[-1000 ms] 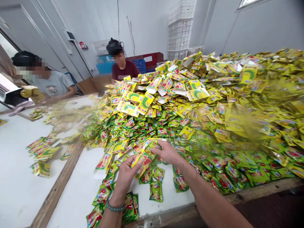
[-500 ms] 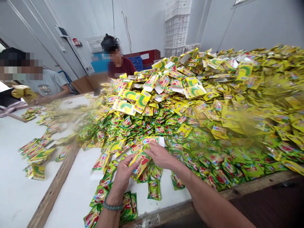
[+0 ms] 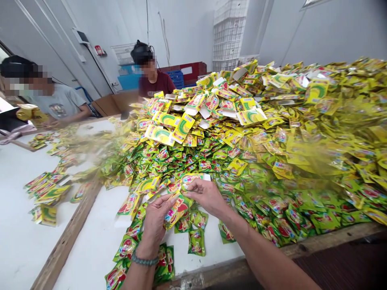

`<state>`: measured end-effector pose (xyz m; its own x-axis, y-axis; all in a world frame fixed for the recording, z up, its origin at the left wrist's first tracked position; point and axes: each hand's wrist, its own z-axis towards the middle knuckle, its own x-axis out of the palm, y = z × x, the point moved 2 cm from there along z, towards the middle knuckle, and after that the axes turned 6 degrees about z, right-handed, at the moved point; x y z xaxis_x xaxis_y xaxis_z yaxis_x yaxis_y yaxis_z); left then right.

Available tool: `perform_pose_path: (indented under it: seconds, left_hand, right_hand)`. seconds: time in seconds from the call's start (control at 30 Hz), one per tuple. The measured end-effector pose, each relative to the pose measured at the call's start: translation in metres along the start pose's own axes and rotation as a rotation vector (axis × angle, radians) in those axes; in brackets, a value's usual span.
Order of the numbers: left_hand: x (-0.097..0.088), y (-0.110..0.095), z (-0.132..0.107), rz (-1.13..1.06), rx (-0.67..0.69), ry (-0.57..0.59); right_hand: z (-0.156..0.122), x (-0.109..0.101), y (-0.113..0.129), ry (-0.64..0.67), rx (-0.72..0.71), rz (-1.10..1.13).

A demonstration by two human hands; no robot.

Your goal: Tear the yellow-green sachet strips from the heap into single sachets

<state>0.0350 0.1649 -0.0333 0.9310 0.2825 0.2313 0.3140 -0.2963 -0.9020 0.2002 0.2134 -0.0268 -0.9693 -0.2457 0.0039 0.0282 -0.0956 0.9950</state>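
Note:
My left hand (image 3: pixel 155 217) is closed around a small yellow-green candy box (image 3: pixel 178 209) with red fruit on its face, thumb on top, tilted over the table. At the box's upper end, the fingers of my right hand (image 3: pixel 205 195) are pinched together. A bit of green shows at those fingertips, but I cannot tell whether it is a packet or part of the box. Just beyond them lies another box (image 3: pixel 193 177) with a white flap. Green candy packets (image 3: pixel 196 241) lie below my hands, and more (image 3: pixel 123 247) run along my left wrist.
A large heap of yellow packets (image 3: pixel 302 149) fills the right, with boxes (image 3: pixel 181 125) on top. A wooden strip (image 3: pixel 69 229) divides the white tabletop (image 3: pixel 21 225). Flat boxes (image 3: pixel 45 215) lie left of it. Two people (image 3: pixel 155 82) are across the table. White crates (image 3: pixel 229 38) stand behind.
My right hand has drawn slightly right and turned, its fingers now more bent at the box's upper end. The left hand keeps its hold on the box. The view has shifted slightly.

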Motion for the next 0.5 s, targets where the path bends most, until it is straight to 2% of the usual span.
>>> perform_pose_path:
  seconds: [0.13, 0.37, 0.5]
  left_hand:
    - [0.002, 0.0, -0.001, -0.017, 0.009, -0.026]
    - [0.001, 0.0, 0.001, 0.029, 0.067, -0.093]
    - [-0.001, 0.002, 0.002, 0.081, 0.081, -0.124]
  right_hand:
    - [-0.004, 0.004, -0.004, 0.038, 0.002, -0.039]
    - [-0.01, 0.009, 0.016, 0.19, -0.005, -0.202]
    - [-0.013, 0.013, 0.017, 0.272, 0.038, -0.194]
